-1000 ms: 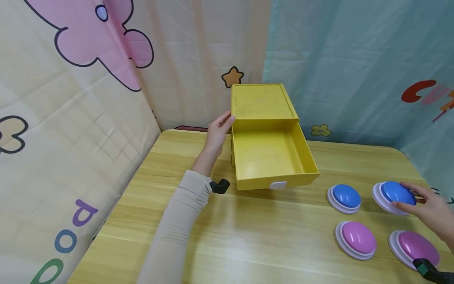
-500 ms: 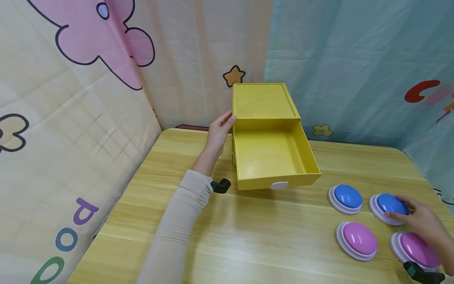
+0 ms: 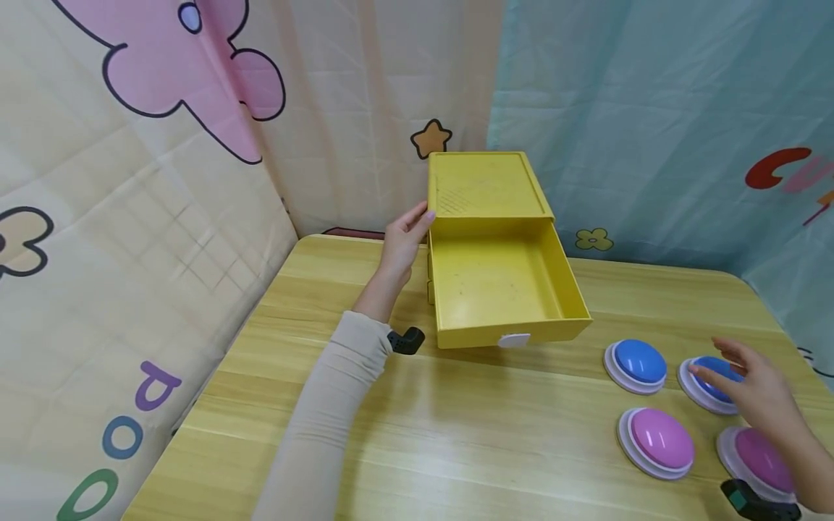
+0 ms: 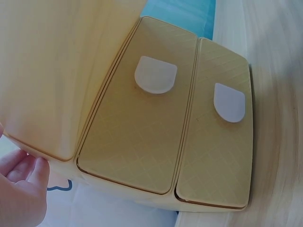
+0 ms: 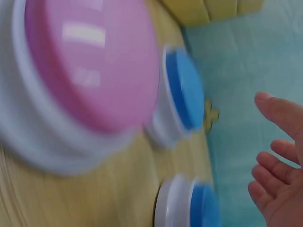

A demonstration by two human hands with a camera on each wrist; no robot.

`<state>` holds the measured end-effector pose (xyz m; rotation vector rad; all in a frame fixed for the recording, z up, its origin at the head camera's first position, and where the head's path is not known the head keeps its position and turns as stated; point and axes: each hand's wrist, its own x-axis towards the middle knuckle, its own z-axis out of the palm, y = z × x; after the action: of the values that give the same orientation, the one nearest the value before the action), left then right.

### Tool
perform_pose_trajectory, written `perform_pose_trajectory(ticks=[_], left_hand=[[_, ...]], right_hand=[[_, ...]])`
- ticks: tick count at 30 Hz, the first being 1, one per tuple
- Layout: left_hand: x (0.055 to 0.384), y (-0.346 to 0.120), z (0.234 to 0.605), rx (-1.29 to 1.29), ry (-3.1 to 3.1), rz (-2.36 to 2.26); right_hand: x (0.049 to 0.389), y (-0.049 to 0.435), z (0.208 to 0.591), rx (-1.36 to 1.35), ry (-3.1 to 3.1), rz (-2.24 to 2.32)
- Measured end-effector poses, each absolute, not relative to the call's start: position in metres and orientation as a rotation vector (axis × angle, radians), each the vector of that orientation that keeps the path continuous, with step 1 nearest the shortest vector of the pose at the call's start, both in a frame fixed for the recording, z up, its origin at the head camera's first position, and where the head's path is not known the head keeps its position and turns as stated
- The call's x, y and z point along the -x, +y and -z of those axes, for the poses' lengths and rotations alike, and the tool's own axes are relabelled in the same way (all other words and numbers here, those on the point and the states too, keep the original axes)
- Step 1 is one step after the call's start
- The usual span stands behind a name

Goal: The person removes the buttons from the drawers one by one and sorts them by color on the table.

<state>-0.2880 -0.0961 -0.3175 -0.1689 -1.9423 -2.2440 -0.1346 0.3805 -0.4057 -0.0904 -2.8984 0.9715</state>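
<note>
A yellow drawer cabinet (image 3: 489, 184) stands at the back of the table, its top drawer (image 3: 498, 282) pulled out with nothing inside. My left hand (image 3: 400, 246) grips the cabinet's left side near the top front corner. Two lower drawers with white tabs, one of them a lower drawer (image 4: 132, 123), are closed in the left wrist view. At the right, my right hand (image 3: 759, 391) hovers with fingers spread over a blue dome button (image 3: 706, 387) on a white base, partly covering it. In the right wrist view nothing lies between its fingers.
Left of that button sits another blue dome button (image 3: 641, 360). In front are a pink dome button (image 3: 661, 438) and a second pink dome button (image 3: 762, 457), partly behind the right wrist. Printed curtains (image 3: 586, 108) close in the wooden table (image 3: 521, 434).
My right hand has set the tilted blue button down flat, slightly nearer, then let go and lifted off with its fingers spread. My left hand has stayed on the cabinet.
</note>
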Motion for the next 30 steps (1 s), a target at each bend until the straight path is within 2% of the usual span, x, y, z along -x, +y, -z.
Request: perform_pose_trajectory(ticks=[11, 24, 30], left_hand=[[0.288, -0.097, 0.318, 0.17, -1.952, 2.254], [0.287, -0.097, 0.318, 0.171, -1.964, 2.245], [0.287, -0.096, 0.317, 0.169, -1.957, 2.249]], right_hand=[[0.116, 0.278, 0.375, -0.437, -2.671, -1.171], [0.119, 0.189, 0.37, -0.709, -2.32, -1.649], [0.125, 0.157, 0.374, -0.632, -2.132, -1.847]])
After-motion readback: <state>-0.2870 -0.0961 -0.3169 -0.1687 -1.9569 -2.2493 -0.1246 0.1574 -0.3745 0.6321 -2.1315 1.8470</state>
